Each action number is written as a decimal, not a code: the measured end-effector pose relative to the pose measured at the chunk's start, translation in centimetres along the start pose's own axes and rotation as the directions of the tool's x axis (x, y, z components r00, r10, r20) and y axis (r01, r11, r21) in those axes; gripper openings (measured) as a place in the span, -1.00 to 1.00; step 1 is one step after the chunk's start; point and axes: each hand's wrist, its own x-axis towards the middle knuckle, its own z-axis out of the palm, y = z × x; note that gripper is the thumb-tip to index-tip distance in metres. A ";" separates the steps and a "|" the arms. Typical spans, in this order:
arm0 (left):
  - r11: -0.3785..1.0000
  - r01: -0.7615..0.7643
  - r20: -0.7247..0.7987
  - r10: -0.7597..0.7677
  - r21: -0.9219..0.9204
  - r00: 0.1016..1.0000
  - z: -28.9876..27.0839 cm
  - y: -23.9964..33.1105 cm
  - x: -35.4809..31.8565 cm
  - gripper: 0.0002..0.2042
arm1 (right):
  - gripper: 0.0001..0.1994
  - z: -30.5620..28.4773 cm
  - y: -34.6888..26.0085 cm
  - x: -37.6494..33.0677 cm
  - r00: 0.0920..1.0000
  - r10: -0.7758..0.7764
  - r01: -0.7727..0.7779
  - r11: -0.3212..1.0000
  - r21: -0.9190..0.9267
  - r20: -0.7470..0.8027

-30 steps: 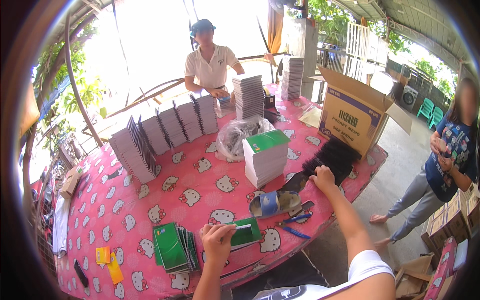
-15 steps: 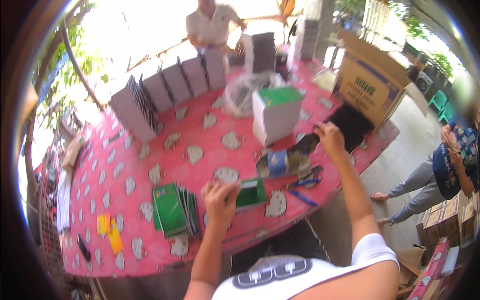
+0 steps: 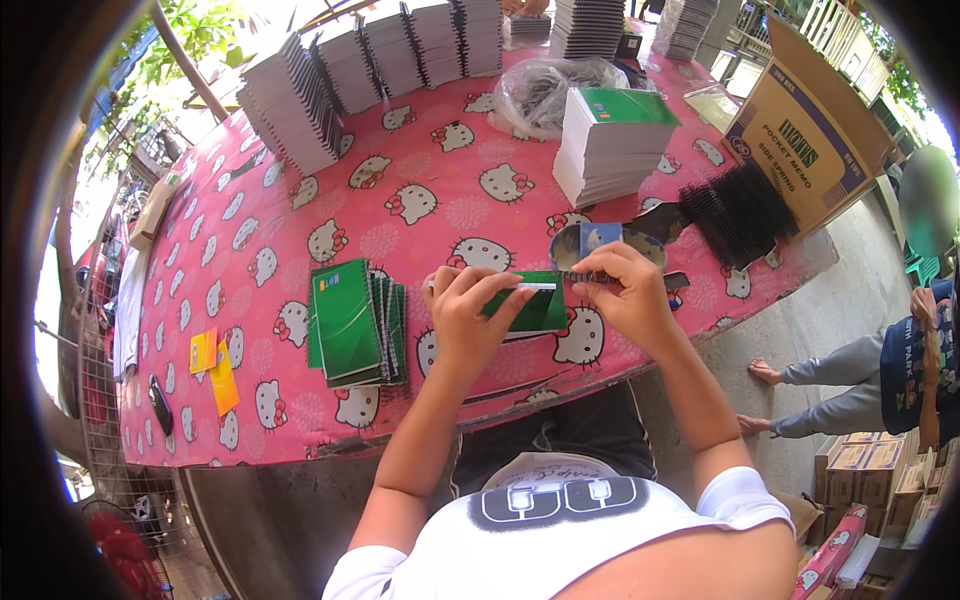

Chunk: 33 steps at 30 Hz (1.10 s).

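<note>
While the left hand (image 3: 468, 312) grips the left end of a small green notebook (image 3: 538, 314), its thumb lying against the cover, the right hand (image 3: 634, 292) closes its thumb and forefinger on a thin black coil (image 3: 579, 277) at the notebook's upper right corner. The notebook is at the near side of the pink-covered table (image 3: 385, 238); whether it touches the surface cannot be told.

The step in hand looks like threading the coil along that upper edge, though how far in it reaches is too small to make out. The next move seems to call for the left hand to hold the pages square and the right to turn or push the coil in line with the edge, since a skewed sheet could catch its tip.

Just beyond the right hand lies a blue sandal (image 3: 598, 236), and past it, to the right, a heap of black coils (image 3: 742, 215). On the left hand's outer side rests a pile of green notebooks (image 3: 346, 318). Farther out stand a tall block of paper (image 3: 608, 165), topped with green, a clear plastic bag (image 3: 528, 100) and an open cardboard box (image 3: 800, 145); a row of bound notebooks (image 3: 370, 62) lines the far left side.
</note>
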 end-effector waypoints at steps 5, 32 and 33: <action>1.000 -0.013 -0.011 0.013 0.015 1.000 0.0 0.1 -0.1 -0.82 | -0.78 0.5 0.4 0.6 0.998 -0.068 0.067 0.994 -0.082 -0.008; 0.984 -0.147 -0.088 0.138 -0.103 0.987 -0.3 -0.6 -0.5 -0.74 | -0.85 2.3 -2.6 1.2 0.992 -0.028 0.053 0.977 -0.204 0.125; 0.985 -0.132 -0.084 0.123 -0.107 0.989 -0.3 -0.7 -0.6 -0.76 | -0.86 2.5 -3.2 1.3 0.996 -0.018 0.035 0.978 -0.207 0.083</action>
